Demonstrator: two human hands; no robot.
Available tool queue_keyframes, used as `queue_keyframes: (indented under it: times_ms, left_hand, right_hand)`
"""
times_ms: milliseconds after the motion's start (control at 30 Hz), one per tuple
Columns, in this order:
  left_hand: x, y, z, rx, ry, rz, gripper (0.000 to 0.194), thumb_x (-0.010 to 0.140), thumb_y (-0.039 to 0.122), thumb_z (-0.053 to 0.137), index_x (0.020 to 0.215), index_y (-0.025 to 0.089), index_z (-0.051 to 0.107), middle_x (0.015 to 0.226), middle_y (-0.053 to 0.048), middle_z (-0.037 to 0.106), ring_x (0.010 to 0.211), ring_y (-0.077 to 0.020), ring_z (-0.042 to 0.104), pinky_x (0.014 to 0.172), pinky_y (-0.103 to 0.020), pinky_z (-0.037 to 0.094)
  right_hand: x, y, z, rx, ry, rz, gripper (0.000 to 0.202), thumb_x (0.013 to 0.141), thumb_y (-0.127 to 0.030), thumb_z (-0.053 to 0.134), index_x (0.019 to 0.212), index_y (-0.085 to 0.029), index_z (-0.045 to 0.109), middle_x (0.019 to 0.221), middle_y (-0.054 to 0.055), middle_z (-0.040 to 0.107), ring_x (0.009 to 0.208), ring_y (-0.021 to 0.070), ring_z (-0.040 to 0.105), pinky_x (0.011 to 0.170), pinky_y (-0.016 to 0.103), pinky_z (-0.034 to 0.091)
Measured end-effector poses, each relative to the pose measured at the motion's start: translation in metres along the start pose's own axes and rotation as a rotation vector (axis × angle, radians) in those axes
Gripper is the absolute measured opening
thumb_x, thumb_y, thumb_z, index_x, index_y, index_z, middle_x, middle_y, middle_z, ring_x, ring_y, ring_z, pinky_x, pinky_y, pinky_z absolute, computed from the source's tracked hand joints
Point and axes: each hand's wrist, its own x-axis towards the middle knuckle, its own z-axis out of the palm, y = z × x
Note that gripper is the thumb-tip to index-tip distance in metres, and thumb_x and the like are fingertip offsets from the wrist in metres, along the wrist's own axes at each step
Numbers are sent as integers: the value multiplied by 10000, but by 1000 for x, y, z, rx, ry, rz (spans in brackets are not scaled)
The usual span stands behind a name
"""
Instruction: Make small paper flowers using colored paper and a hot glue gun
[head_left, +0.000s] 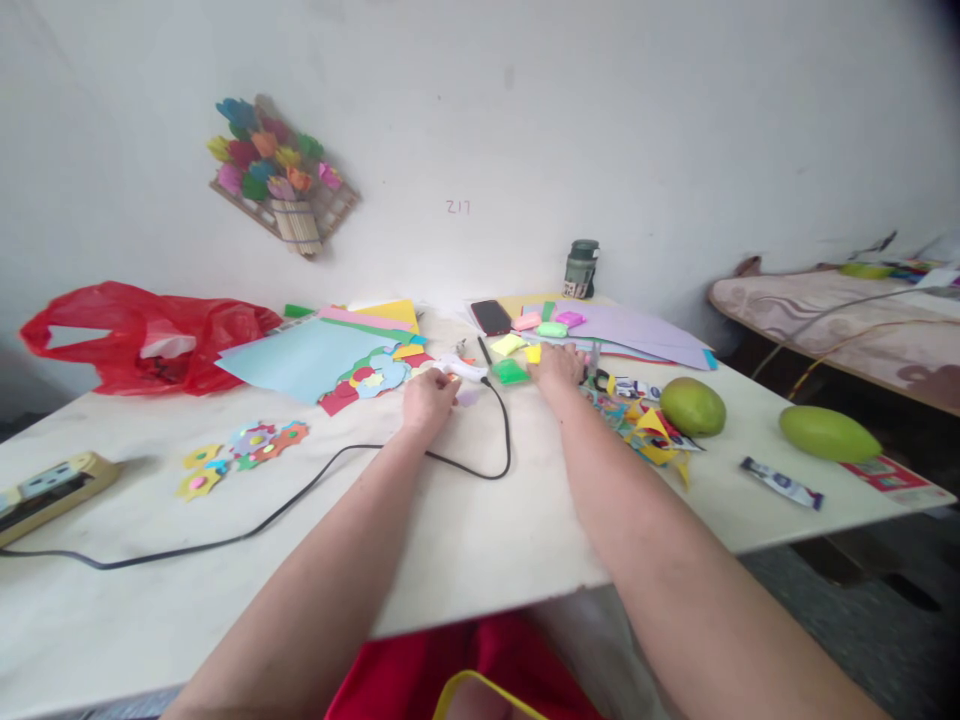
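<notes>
The left hand (429,402) curls by the glue gun (463,368). The right hand (559,368) is right of the green packet (511,373) (I cannot tell either's grip).

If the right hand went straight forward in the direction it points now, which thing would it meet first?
Most likely the mint-green block, which lies just beyond the right hand; depth is hard to judge from this one view.
</notes>
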Motion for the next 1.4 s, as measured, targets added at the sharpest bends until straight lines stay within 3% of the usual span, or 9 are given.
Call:
queue_keyframes:
  times_ms: [233,367,433,533,633,733,900,1233,1400]
  left_hand:
    - [-1,5,2,-245,-35,-30,182,728,315,546,636,166,497,562,-21,633,397,-98,527,427,-207,396]
    - [-1,7,2,-429,-53,-66,196,768,326,534,751,131,540,604,-44,640,410,-97,538,402,-202,414]
    - [-1,8,0,-527,-78,-88,265,779,360,541,860,110,569,658,-62,658,436,-103,563,440,-223,460]
    - [-2,9,-2,-646,-109,-131,401,760,418,581,991,90,576,791,-103,675,514,-121,613,529,-260,516]
    - [-3,10,-3,-739,-108,-159,495,717,415,643,1066,74,558,910,-134,663,619,-136,648,633,-278,535]
    - [-3,10,-3,-780,-99,-159,477,696,385,672,1051,83,572,919,-121,662,670,-140,657,683,-280,530]
    - [-3,8,-3,-817,-81,-159,320,701,343,660,899,96,614,793,-74,673,672,-139,656,693,-270,522]
    - [-1,8,2,-778,-131,-90,277,637,342,676,783,111,632,679,-25,661,679,-160,645,700,-301,519]
    - [-2,9,1,-754,-136,-65,316,615,398,680,739,115,614,650,-14,640,643,-145,628,663,-282,513]
  right_hand:
    - [-1,-5,-2,151,146,48,407,785,-229,477,1176,-120,494,1074,183,569,1025,293,480,874,396,299]
    - [1,-8,-4,450,190,-70,484,774,-231,496,1244,-132,442,1182,151,525,1100,251,458,902,342,347]
    - [1,-14,-5,693,109,-161,536,748,-219,529,1266,-139,417,1209,126,520,1093,211,480,882,304,387]
    - [-3,-23,-7,1042,-113,-304,645,660,-171,606,1274,-164,409,1160,96,554,994,169,552,820,279,443]
    - [-9,-31,-9,1222,-286,-415,706,575,-131,657,1247,-175,444,1122,83,567,945,158,576,803,284,464]
    - [-15,-35,-10,1250,-352,-490,709,551,-122,673,1227,-188,471,1112,73,568,970,162,569,829,298,463]
    - [-19,-40,-13,1241,-357,-571,640,544,-151,704,1160,-180,534,1087,68,580,995,160,552,861,299,450]
    - [-27,-42,-29,1281,-522,-418,235,658,-309,648,818,-138,668,755,18,637,648,102,555,555,205,465]
    - [-26,-44,-25,1206,-501,-349,156,638,-291,650,631,-136,641,563,-18,580,528,81,506,457,178,402]
